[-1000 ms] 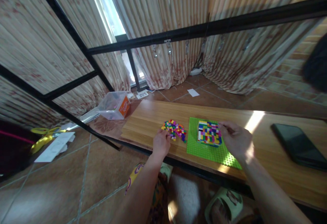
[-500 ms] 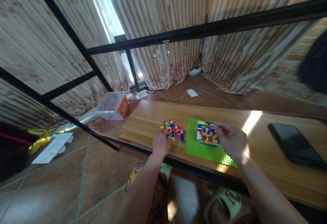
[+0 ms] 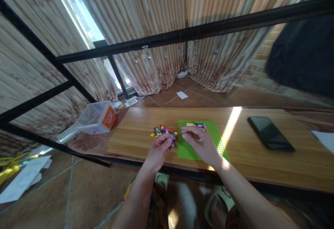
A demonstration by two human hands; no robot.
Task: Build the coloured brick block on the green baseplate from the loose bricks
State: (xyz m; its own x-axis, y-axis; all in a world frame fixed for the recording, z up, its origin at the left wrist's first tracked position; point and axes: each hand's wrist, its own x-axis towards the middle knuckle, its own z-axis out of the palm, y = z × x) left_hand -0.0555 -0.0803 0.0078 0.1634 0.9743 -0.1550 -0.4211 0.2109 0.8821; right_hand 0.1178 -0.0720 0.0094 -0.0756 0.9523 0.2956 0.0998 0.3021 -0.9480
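My left hand point(image 3: 159, 150) is closed in a pinch at the near side of a loose pile of small coloured building bricks point(image 3: 163, 130). A small purple brick point(image 3: 171, 136) shows at its fingertips. My right hand point(image 3: 200, 142) hovers over the green baseplate point(image 3: 211, 128), its thumb and forefinger curved a little apart, with nothing visible between them. Behind that hand, a block built of many-coloured bricks point(image 3: 199, 126) stands on the baseplate, mostly hidden by the fingers.
On the wooden table point(image 3: 130, 128) a black phone point(image 3: 270, 133) lies to the right. A clear plastic box point(image 3: 94, 119) with an orange label is at the left. A black metal bar point(image 3: 167, 38) crosses beyond the table, before striped curtains point(image 3: 156, 9).
My right hand has moved left from the block's right edge, nearer my left hand, and now covers most of the block. My left hand has lifted slightly, fingers pinched. The camera view has turned right.
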